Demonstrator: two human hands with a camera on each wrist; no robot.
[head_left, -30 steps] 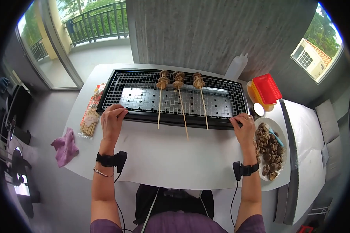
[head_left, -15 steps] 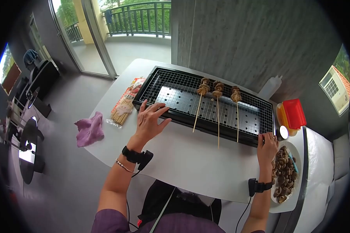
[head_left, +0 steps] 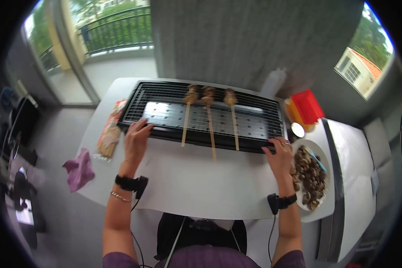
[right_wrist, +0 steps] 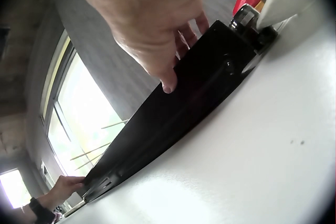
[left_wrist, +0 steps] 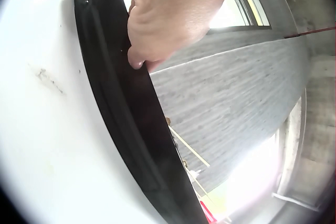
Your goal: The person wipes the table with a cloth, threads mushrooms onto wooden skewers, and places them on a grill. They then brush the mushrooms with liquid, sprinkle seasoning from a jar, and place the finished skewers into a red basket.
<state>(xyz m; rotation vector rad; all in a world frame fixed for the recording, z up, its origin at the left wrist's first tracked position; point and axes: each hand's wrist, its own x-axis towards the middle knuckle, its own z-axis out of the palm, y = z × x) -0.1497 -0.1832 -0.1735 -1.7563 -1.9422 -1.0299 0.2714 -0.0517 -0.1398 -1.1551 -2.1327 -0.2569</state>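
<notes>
A black tabletop grill (head_left: 165, 133) with a wire mesh top lies along the far side of the white table. Three mushroom skewers (head_left: 208, 96) rest across its mesh, their bare sticks jutting over the front edge. At the grill's front left, my left hand (head_left: 136, 138) grips the rim, fingers over the top. My right hand (head_left: 280, 155) holds the front right corner. In the right wrist view its thumb (right_wrist: 169, 81) presses the outer front wall (right_wrist: 184, 103), while the other fingers go behind the rim. The left wrist view hides most of the left fingers.
Right of the grill stands a white plate (head_left: 317, 145) heaped with mushrooms (head_left: 310, 178). Beyond it are a white-topped jar (head_left: 297, 130), a red basket (head_left: 307, 107) and a bottle (head_left: 274, 81). A bag of sticks (head_left: 108, 138) and a purple cloth (head_left: 79, 170) lie left.
Half a second ago my left hand was spread at the rim; now its fingers hold it again. The head view swung left and came back. My right hand stays at its corner.
</notes>
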